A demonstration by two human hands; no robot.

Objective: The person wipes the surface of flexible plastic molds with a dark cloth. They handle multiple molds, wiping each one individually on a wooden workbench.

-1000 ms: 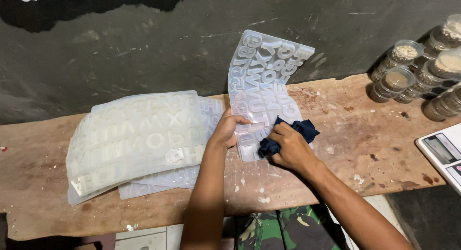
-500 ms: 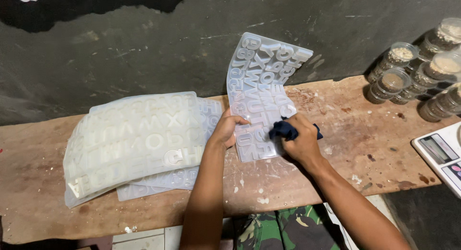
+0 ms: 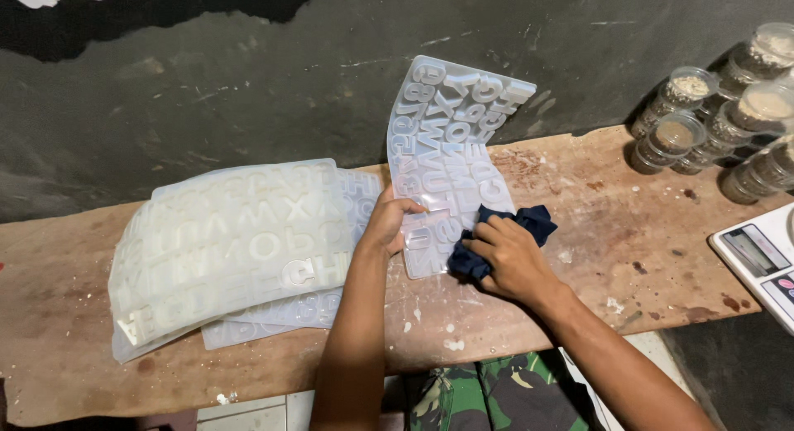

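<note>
Our bench (image 3: 628, 257), a rough wooden plank against a dark wall, carried everything. Across its left half lay a stack of moulds (image 3: 223, 249), translucent sheets with raised letter shapes, piled slightly askew. Near the middle, one mould (image 3: 451, 141) stood tilted, its top edge leaning on the wall and its bottom edge down on the bench just in front of us.

Our left hand (image 3: 387, 222) gripped that mould's lower left edge, thumb over the front, fingers closed on the sheet. Our right hand (image 3: 509, 257) was closed around a dark blue cloth (image 3: 529, 220) and pressed it to the mould's lower right part. Half a second before, the cloth had been almost hidden under that hand, a little higher on the sheet; now the hand had slid down and right toward the bottom edge, and more cloth showed above the knuckles. The mould itself had not shifted, and the left hand's hold was the same. We judged that the wiping stroke had reached the sheet's lower corner.

At the right back corner stood jars (image 3: 711, 117) with pale contents, and a scale (image 3: 761, 257) lay at the right edge, both well apart from our hands.
</note>
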